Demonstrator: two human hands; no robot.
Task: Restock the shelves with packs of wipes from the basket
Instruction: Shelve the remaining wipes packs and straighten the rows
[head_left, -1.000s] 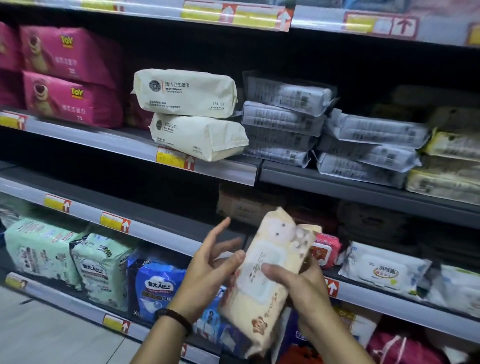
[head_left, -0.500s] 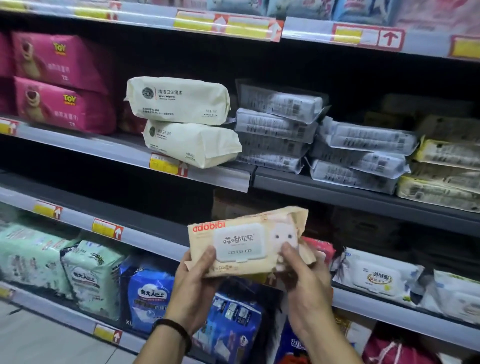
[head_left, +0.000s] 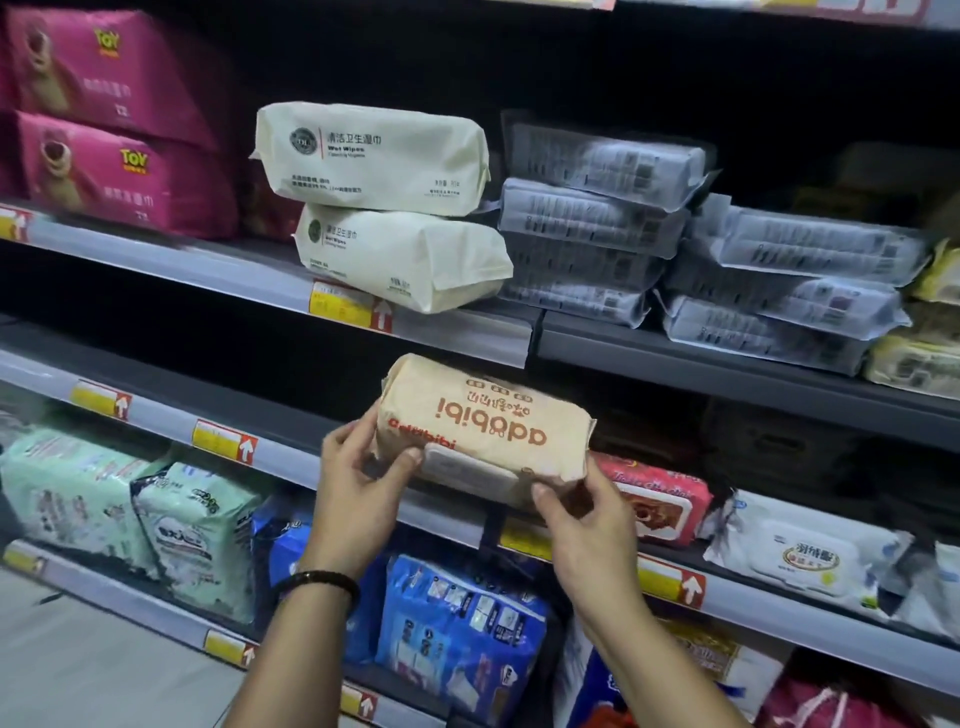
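I hold a beige pack of wipes with orange lettering lengthwise at the front edge of the middle shelf, its print upside down and its white lid facing me. My left hand grips the pack's left end, thumb on the front. My right hand grips its right end from below. The dark shelf space behind the pack looks mostly bare. The basket is out of view.
A red wipes pack and a white one lie just right of my hands. Above are cream packs, clear-wrapped stacks and pink packs. Green and blue packs fill the lower shelf.
The pack went from upright to level, then tipped so its lid faces me and its print reads upside down. Both hands carried it up and forward to the middle shelf's edge.
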